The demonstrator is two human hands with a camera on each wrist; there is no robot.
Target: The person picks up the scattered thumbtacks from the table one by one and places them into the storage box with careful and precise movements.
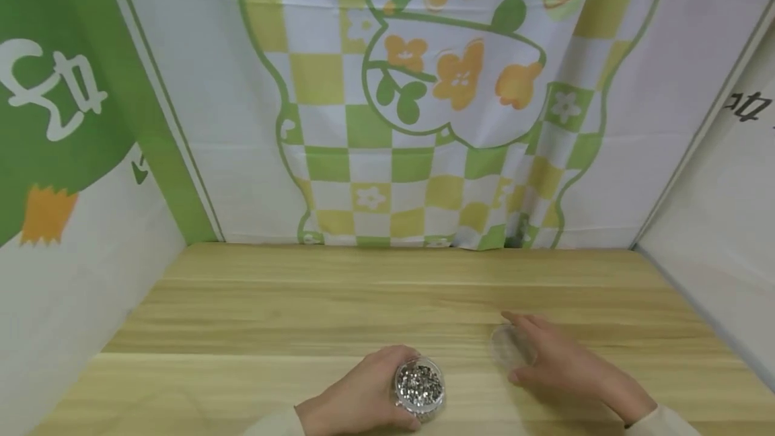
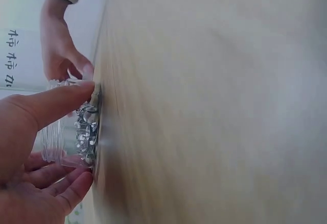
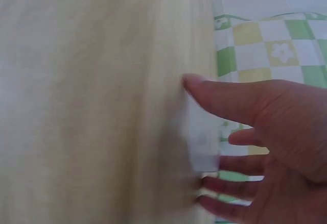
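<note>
My left hand [image 1: 363, 392] grips a clear jar [image 2: 56, 140] that stands upright on the table, thumb on one side and fingers on the other. Small shiny silver pieces [image 1: 420, 385] lie inside it, and its threaded mouth is uncovered. To the right, my right hand [image 1: 566, 362] holds a clear round lid [image 1: 507, 346] low over the table, between the thumb and the fingers. In the right wrist view the lid [image 3: 203, 142] is faint and blurred. Whether it touches the tabletop I cannot tell.
The wood-grain table [image 1: 272, 315] runs back to a curtain [image 1: 375, 153] with green and yellow checks and orange flowers. Printed cloth walls [image 1: 72, 301] stand at left and right.
</note>
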